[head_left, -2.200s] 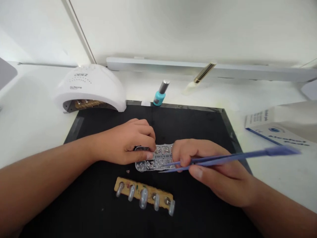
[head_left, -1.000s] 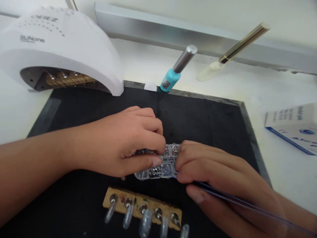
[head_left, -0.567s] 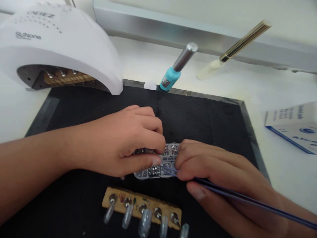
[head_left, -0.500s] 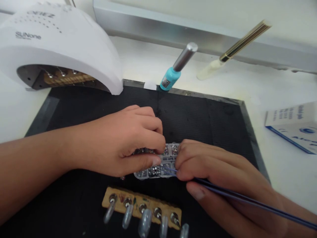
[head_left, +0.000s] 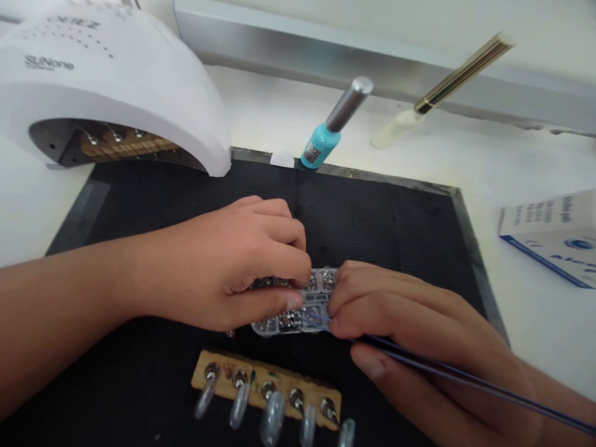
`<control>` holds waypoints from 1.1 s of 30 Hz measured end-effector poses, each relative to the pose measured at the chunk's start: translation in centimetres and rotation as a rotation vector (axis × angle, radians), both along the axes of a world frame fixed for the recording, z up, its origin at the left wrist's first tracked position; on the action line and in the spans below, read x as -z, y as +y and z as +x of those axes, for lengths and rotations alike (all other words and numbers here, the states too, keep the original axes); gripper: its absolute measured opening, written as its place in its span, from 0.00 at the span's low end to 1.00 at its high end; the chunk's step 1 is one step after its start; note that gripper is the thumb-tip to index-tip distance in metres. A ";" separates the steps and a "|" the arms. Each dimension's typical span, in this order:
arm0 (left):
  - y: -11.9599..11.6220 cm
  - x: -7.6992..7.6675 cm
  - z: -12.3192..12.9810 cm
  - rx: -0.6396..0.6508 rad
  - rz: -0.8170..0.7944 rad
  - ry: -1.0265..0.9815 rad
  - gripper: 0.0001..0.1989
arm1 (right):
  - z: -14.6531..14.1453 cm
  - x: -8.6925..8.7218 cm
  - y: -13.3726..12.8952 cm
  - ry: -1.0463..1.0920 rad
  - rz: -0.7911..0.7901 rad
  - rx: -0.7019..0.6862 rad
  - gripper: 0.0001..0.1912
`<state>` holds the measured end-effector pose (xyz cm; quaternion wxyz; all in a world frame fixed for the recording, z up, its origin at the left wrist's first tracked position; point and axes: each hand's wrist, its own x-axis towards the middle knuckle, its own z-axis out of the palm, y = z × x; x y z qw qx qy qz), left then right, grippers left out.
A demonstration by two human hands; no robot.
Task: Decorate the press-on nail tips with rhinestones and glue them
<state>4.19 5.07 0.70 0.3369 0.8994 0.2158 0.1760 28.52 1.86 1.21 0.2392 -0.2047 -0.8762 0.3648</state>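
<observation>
A clear compartment case of small rhinestones [head_left: 291, 321] lies on the black mat, partly covered by both hands. My left hand [head_left: 246, 261] has its fingers curled over the case's left part, thumb and index finger gripping it. In my right hand [head_left: 405, 310] is a pair of thin dark-blue tweezers [head_left: 465, 377], pinched between thumb and fingers. The tweezer tips reach into a front compartment near the middle; whether a stone is between them is too small to tell. Nearer to me, a wooden stand [head_left: 313, 386] bears several clear glittery nail tips [head_left: 272, 417] on metal pegs.
A white nail lamp [head_left: 139, 81] stands at the back left, with another wooden stand [head_left: 130, 146] inside. Behind the mat [head_left: 354, 211] are a turquoise polish bottle [head_left: 321, 146] and a cream bottle with a gold cap [head_left: 395, 128]. A white-and-blue box [head_left: 559, 239] lies at the right.
</observation>
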 end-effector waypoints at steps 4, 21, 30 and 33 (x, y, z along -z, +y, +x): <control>0.0 0.0 0.0 -0.005 -0.001 0.007 0.08 | -0.1 -0.4 -0.1 -0.028 0.003 0.016 0.06; 0.0 -0.1 0.1 -0.003 0.000 0.012 0.08 | -0.2 -0.6 -0.2 -0.084 0.013 0.015 0.04; 0.1 0.0 0.0 -0.002 0.001 0.001 0.09 | -0.3 -0.2 -0.2 -0.036 0.063 0.010 0.05; 0.0 0.0 0.0 -0.001 0.005 0.000 0.08 | -0.3 -0.2 -0.3 -0.025 0.066 0.008 0.04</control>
